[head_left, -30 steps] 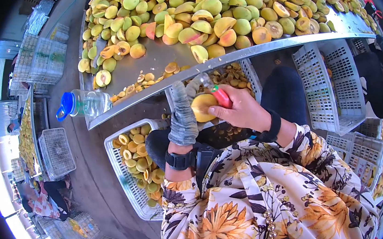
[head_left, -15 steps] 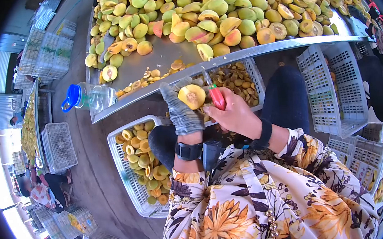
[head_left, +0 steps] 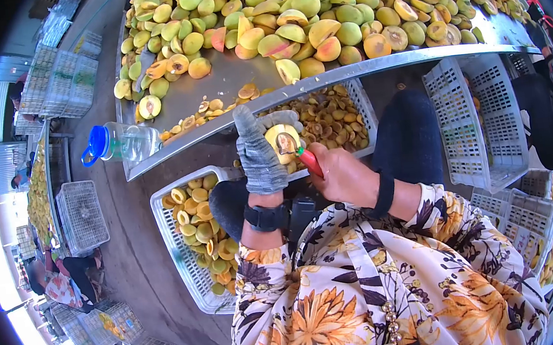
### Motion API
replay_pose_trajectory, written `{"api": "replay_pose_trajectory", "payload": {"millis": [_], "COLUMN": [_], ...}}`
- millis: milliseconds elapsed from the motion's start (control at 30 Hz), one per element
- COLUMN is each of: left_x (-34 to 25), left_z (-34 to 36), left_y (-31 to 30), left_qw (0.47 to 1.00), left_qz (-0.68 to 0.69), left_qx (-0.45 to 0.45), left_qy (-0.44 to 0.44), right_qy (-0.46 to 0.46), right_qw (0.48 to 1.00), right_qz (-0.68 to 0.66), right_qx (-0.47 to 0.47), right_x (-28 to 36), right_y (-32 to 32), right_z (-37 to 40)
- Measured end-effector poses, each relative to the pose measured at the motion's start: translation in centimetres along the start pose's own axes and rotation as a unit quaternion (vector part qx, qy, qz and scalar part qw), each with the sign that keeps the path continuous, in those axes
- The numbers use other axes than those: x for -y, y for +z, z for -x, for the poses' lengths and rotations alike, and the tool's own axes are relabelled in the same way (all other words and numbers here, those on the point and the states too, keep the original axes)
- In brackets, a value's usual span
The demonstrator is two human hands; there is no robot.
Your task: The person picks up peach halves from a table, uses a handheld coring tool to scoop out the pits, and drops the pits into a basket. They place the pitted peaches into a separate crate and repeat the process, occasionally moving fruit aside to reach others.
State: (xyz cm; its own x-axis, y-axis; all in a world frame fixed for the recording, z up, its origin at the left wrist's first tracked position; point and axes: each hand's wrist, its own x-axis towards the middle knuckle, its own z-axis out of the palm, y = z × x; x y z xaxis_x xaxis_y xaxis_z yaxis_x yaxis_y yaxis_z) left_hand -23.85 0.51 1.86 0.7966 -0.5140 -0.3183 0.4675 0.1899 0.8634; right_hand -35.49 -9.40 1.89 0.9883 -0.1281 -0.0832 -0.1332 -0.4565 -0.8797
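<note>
My left hand (head_left: 260, 153), in a grey glove, holds a halved fruit (head_left: 281, 139) with its cut face turned up. Bare except for a black wristband, my right hand (head_left: 345, 174) is closed around a red-handled tool (head_left: 311, 162). The tool's metal end lies on the cut face, around the middle of the fruit. Both hands are just in front of the metal table's edge (head_left: 373, 67), above a crate of small cut pieces (head_left: 365, 107). On the table lies a large heap of halved fruit (head_left: 314, 9).
A clear bottle with a blue lid (head_left: 128, 141) lies at the table's left corner. Below left is a white crate of fruit halves (head_left: 204, 282). White crates (head_left: 478, 120) stand at right, beside a person's dark-clad leg (head_left: 539, 117). Another person (head_left: 67, 282) sits far left.
The tool has moved from above the fruit down onto its cut face. My right hand is lower and closer to the fruit. The view has shifted slightly.
</note>
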Motion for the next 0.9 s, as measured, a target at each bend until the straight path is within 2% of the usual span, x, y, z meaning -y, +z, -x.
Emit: {"api": "replay_pose_trajectory", "payload": {"millis": [67, 133, 200, 267, 333, 400, 433, 467, 533, 600, 667, 733, 833, 867, 900], "left_x": [-0.8, -1.5, -1.9, -2.7, -2.5, -1.8, -0.7, -0.3, 0.8, 2.0, 2.5, 1.8, 0.9, 0.4, -0.3], "left_z": [-0.3, -1.0, -1.3, -1.6, -2.0, -1.9, -2.3, -2.1, -1.3, -1.2, -0.9, -0.8, -1.9, -2.1, -2.1], "left_y": [-0.6, -1.2, -1.4, -1.3, -1.4, -0.4, -0.9, -0.5, 0.4, 0.7, 1.3, 1.3, 0.4, 0.2, 0.1], "left_qw": [0.998, 0.980, 0.976, 0.954, 0.954, 0.986, 0.991, 0.990, 0.988, 0.987, 0.991, 0.994, 0.996, 0.996, 0.984], "left_qz": [-0.038, -0.094, -0.121, -0.191, -0.178, -0.020, 0.037, 0.035, 0.134, 0.148, 0.024, 0.018, 0.024, 0.023, 0.000], "left_qx": [0.032, 0.122, 0.132, 0.149, 0.155, 0.093, 0.095, 0.096, 0.071, 0.062, 0.008, 0.011, 0.078, 0.077, 0.136], "left_qy": [-0.027, -0.126, -0.125, -0.176, -0.187, -0.133, -0.092, -0.093, 0.007, 0.027, 0.132, 0.112, -0.042, -0.043, -0.113], "right_qy": [-0.008, -0.015, -0.036, -0.040, -0.042, -0.031, -0.032, -0.008, 0.021, 0.044, 0.046, 0.047, 0.002, -0.012, -0.028], "right_qw": [1.000, 0.998, 0.997, 0.996, 0.996, 0.998, 0.998, 0.996, 0.991, 0.990, 0.991, 0.991, 0.994, 0.997, 0.998], "right_qz": [0.009, 0.017, 0.035, 0.033, 0.032, -0.048, -0.048, -0.084, -0.121, -0.127, -0.118, -0.110, -0.088, -0.069, -0.051], "right_qx": [0.028, 0.057, 0.066, 0.068, 0.069, -0.013, -0.014, -0.032, -0.049, -0.048, -0.052, -0.056, -0.058, -0.036, -0.014], "right_x": [-0.9, -1.5, -1.6, -2.0, -2.0, -1.5, -1.3, -1.2, -1.2, -1.3, -0.5, -0.4, -1.7, -2.1, -2.4], "right_y": [-0.2, -0.2, -0.2, -0.4, -0.2, 0.3, 0.4, 0.6, 0.7, 0.5, 0.4, 0.5, 1.0, 1.1, 1.1], "right_z": [-0.1, -0.3, -0.4, -0.8, -0.9, -1.0, -1.1, -1.2, -1.1, -1.1, -0.8, -0.5, -0.1, -0.1, -0.1]}}
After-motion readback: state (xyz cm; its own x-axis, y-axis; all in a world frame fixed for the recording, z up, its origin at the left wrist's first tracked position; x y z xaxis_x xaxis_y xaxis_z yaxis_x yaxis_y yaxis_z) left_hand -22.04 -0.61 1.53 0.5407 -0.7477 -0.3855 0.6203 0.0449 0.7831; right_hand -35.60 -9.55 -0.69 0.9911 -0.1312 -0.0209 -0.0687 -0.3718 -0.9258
